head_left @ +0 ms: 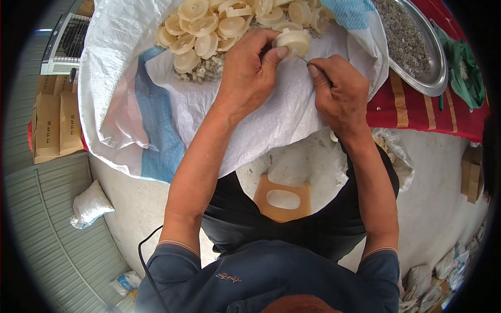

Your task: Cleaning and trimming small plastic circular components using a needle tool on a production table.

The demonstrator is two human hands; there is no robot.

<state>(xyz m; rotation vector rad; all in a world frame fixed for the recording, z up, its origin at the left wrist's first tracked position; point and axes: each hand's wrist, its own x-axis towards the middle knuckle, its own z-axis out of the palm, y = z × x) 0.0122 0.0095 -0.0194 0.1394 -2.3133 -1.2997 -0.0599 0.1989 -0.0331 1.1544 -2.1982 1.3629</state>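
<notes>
1. Head view: the left hand (248, 73) has its grip clamped on a round cream cap (293, 43), thumb on the near edge, held above the white sack (235, 135).
2. Above the sack's right part, the right hand (342, 91) has its grip closed on a thin metal pin (301, 58); the pin points at the cap's lower edge, but I cannot tell whether it goes in.
3. On the sack's far part lies a heap of similar caps (206, 26), with small pale pieces (201, 72) on its near side.
4. Right of the sack, a metal tray (436, 84) of small grey parts (402, 36) rests on a red cloth (415, 117), beside a green bag (464, 86).
5. Below the sack's near edge is a tan stool (269, 207).
</notes>
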